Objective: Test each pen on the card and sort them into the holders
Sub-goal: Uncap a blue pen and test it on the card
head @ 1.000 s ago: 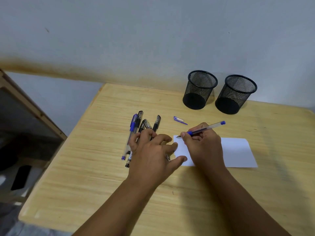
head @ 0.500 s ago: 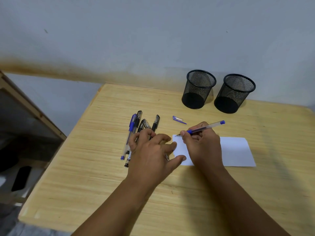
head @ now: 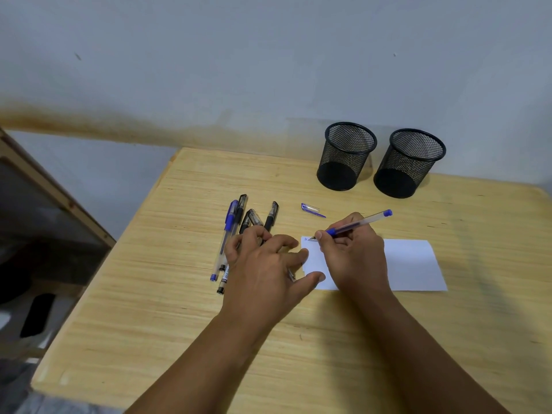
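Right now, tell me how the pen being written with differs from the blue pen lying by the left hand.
The pen in the right hand is uncapped, its tip on the white card; the blue pen on the table is capped. The held pen is tilted and gripped; the other lies flat, untouched. Both have clear barrels with blue trim.

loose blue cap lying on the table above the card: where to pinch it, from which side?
Judgement: pinch the blue cap across its clear body, coming from above. It lies flat on the table, alone, with its thin clip tapering right, so the wider left part gives the hand more to hold.
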{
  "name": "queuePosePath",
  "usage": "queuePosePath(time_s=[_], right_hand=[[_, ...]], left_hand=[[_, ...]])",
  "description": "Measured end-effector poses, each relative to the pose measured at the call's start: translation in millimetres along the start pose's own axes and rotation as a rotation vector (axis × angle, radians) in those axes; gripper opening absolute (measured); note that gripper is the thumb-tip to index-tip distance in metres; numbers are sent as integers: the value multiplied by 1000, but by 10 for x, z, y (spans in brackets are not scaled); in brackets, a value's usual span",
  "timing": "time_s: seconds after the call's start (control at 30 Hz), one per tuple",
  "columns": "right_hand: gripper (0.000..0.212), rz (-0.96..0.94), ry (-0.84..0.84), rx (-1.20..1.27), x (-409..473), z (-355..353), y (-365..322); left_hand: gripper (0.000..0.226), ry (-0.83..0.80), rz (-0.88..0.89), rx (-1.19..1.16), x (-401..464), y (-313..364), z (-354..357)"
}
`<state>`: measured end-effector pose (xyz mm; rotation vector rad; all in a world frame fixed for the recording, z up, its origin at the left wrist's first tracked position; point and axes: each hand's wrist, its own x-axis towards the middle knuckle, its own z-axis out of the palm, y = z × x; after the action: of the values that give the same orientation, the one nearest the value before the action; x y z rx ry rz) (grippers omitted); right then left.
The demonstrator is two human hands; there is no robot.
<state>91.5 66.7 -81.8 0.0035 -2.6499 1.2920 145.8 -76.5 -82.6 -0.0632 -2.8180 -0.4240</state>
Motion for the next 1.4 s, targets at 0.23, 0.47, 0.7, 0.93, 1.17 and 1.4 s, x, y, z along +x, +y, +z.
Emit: queuePosePath(time_s=[0.23, 0.47, 0.7, 0.93, 1.17, 1.4], right_hand=[[19, 25, -11, 32, -2, -7, -26], [20, 8, 1, 28, -15, -19, -28], [21, 11, 4, 47, -22, -21, -35], [19, 50, -5, 40, -9, -31, -34], [22, 54, -36, 53, -16, -48, -46], [19, 102, -3, 129, -19, -88, -37]], left_hand=[[42, -9, -6, 10, 5, -1, -16], [40, -4, -8, 14, 3, 8, -21], [40, -10, -8, 16, -4, 3, -21], [40, -8, -16, 5, 3, 4, -15], [41, -5, -8, 10, 6, 3, -9], [40, 10, -17, 0, -5, 16, -11]])
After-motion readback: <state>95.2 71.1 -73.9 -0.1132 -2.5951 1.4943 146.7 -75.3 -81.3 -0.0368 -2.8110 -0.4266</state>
